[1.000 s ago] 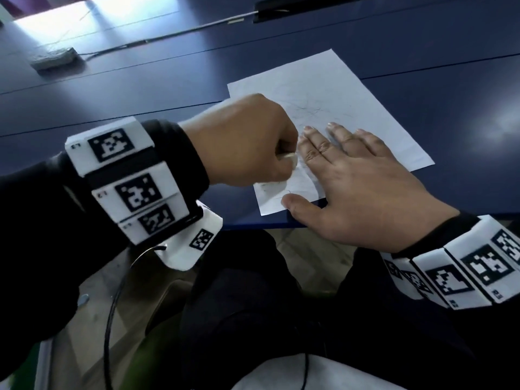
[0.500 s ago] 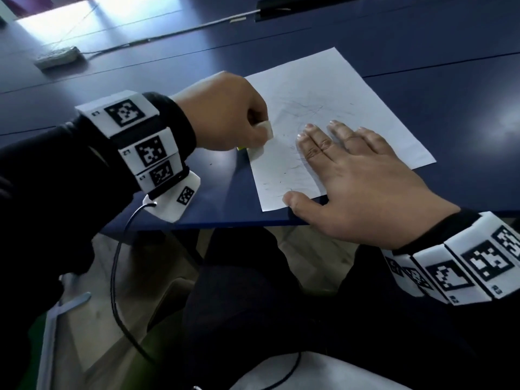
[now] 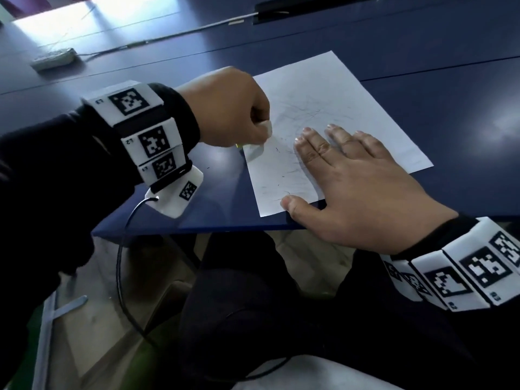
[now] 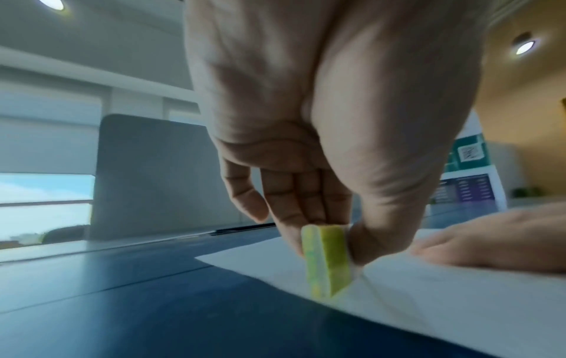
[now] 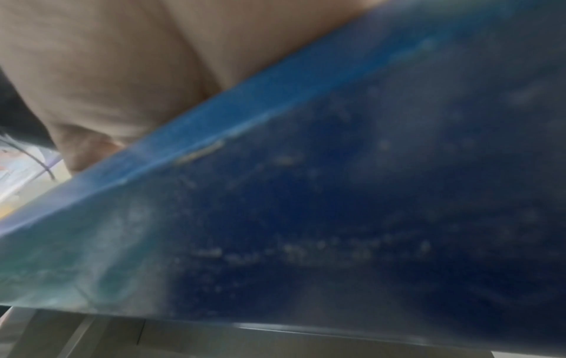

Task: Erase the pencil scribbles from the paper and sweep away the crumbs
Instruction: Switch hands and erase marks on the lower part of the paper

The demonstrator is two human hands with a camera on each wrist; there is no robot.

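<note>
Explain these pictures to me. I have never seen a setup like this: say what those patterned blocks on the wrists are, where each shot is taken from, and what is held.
No machine here: a person works with bare hands. The patterned white blocks strapped on the wrists carry small cameras. The wide picture comes from a head camera; the other two look along each hand. On the blue table lies a sheet of paper with faint pencil scribbles. The left hand pinches a yellow-green eraser at the paper's left edge. The right hand lies flat, pinning the sheet; its camera shows mostly blurred table edge.
</note>
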